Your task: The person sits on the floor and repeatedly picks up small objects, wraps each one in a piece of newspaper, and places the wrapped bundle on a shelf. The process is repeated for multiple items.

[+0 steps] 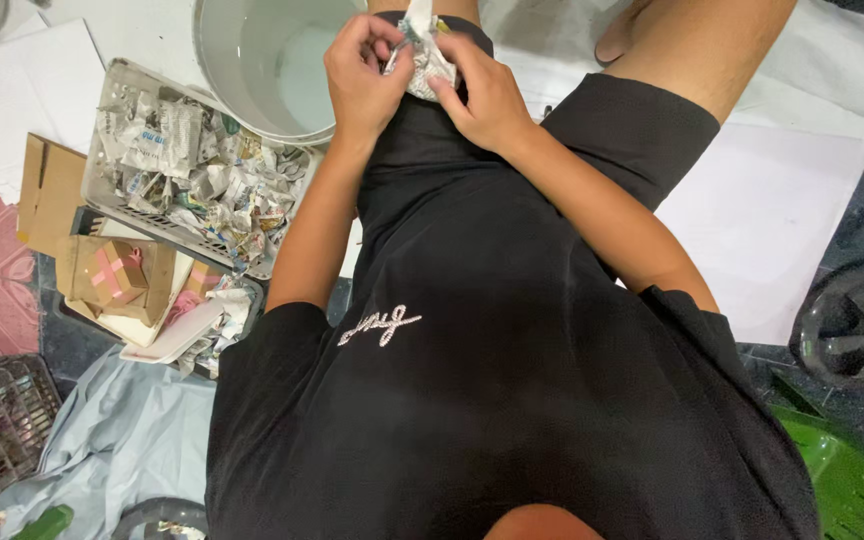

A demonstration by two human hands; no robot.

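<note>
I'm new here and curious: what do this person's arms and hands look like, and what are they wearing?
Both arms are bare below short black sleeves. The left hand and right hand wear no gloves; no rings or watch show. The black shirt carries a small pale cursive emblem.

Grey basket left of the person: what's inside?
The grey basket holds crumpled, torn newspaper scraps, heaped nearly to the rim. The basket floor and anything beneath the heap are covered. Both hands are away from it.
</note>
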